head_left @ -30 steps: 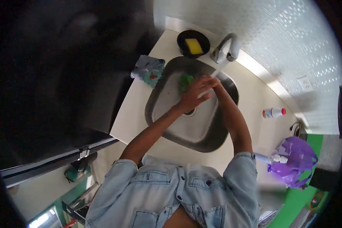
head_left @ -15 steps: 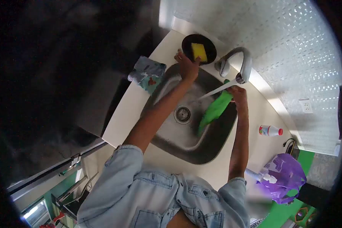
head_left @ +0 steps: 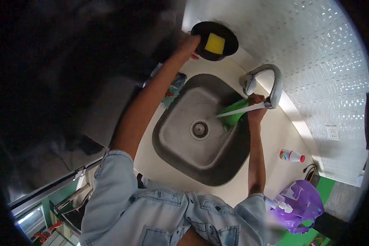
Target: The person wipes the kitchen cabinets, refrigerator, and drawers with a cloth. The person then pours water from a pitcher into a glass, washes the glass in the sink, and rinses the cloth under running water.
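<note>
My left hand (head_left: 190, 46) grips the near-left rim of a round black bowl (head_left: 231, 41) at the back of the counter. Inside the bowl lies a yellow sponge (head_left: 215, 43). My right hand (head_left: 256, 110) is closed on a green cloth (head_left: 235, 119), which hangs bunched over the right side of the sink (head_left: 180, 139). A stream of water runs from the chrome faucet (head_left: 277, 80) across the front of the cloth. The fingertips of my right hand are partly hidden behind the faucet's spout and the water.
Left of the sink, my left forearm partly covers a grey and teal cloth (head_left: 176, 87). On the right counter lies a white bottle (head_left: 292, 156) with a red cap, near a purple plastic bag (head_left: 303, 205). A tiled wall (head_left: 315, 61) with an outlet (head_left: 332, 132) stands behind.
My left hand has moved the bowl and sponge away from the sink, toward the back wall. The green cloth is now gathered closer to my right hand, under the water.
</note>
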### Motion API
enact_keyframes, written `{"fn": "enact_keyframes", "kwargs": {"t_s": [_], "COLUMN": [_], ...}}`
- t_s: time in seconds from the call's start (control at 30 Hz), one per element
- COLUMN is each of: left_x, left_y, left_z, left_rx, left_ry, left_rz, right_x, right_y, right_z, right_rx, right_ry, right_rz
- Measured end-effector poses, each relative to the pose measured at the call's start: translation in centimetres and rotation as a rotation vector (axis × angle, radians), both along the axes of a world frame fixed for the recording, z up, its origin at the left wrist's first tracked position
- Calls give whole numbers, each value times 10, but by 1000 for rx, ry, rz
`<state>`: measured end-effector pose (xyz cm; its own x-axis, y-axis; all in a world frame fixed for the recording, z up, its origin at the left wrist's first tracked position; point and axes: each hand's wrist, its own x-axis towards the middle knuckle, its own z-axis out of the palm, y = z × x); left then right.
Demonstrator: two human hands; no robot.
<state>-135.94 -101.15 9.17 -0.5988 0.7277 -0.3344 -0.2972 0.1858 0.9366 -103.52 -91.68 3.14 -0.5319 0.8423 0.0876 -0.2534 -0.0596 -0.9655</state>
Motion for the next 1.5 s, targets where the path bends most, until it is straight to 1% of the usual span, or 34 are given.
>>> {"fn": "enact_keyframes", "kwargs": {"t_s": [0.03, 0.13, 0.2, 0.23, 0.3, 0.33, 0.4, 0.47, 0.57, 0.67, 0.77, 0.8, 0.87, 0.93, 1.0, 1.03, 1.07, 1.1, 1.13, 1.17, 1.2, 1.23, 1.3, 1.33, 1.37, 1.43, 1.5], "left_x": [-1, 1, 1, 0, 0, 3, 10, 9, 5, 0, 3, 2, -1, 3, 17, 24, 34, 42, 52, 62, 75, 89, 115, 126, 135, 155, 169], "left_y": [-3, -8, -10, -10, -9, -11, -15, -16, -17, -17, -31, -33, -35, -34, -22, -15, -9, 4, 13, 22, 29, 34, 37, 36, 28, -14, -29], "left_z": [2, 14, 18, 15, 8, 7, 10, 10, 9, 8, 16, 23, 17, 3, -11, -11, -14, -45, -58, -71, -68, -67, -64, -55, -49, -24, -28], "left_rx": [1, -15, -55, -40, -13, -6, 14, -24, -29, 0, 17, 30, 60, 57, 32, -38, -118, -84, -89, -95, -137, -179, -258, -291, -146, 143, 368], "left_ry": [8, 26, 19, 9, -13, -11, -4, -7, -2, 3, 4, 8, 22, 38, 62, 65, 61, 311, 388, 466, 373, 279, 412, 483, 619, 872, 352], "left_rz": [1, 0, 15, 2, -32, -6, 45, 80, 107, 109, 72, 61, 105, 159, 227, 189, 152, 155, 157, 161, 167, 167, 390, 506, 516, 527, -51], "right_x": [-5, -10, -17, -22, -51, -69, -103, -125, -140, -141, -138, -140, -131, -114, -53, -23, -14, -6, -2, -1, -1, -5, -5, -6, -9, -15, -18], "right_y": [-2, -7, -7, -11, -4, 1, 12, 57, 99, 109, 88, 77, 42, 16, -7, -13, -17, -21, -25, -26, -28, -28, -30, -30, -29, -31, -32], "right_z": [-3, -4, 11, -2, 1, 7, 66, 61, 35, -7, 5, 11, 15, 1, -44, -67, -68, -69, -52, -35, -19, -8, 15, 28, 38, 47, 58], "right_rx": [283, 769, 1085, 1256, 1201, 1167, 1564, 1584, 1645, 1563, 1795, 1789, 1768, 1512, 1500, 1502, 1421, 1342, 1187, 1069, 956, 873, 661, 535, 409, 488, 528], "right_ry": [-190, -415, -617, -662, -766, -818, -952, -1274, -1528, -1392, -1193, -1190, -1183, -1387, -1206, -1113, -1073, -1030, -1039, -968, -883, -723, -600, -625, -643, -642, -645], "right_rz": [2, 169, 392, 353, 287, 256, 214, 230, 341, 457, 504, 517, 570, 906, 884, 877, 850, 824, 763, 679, 597, 498, 433, 469, 506, 454, 430]}}
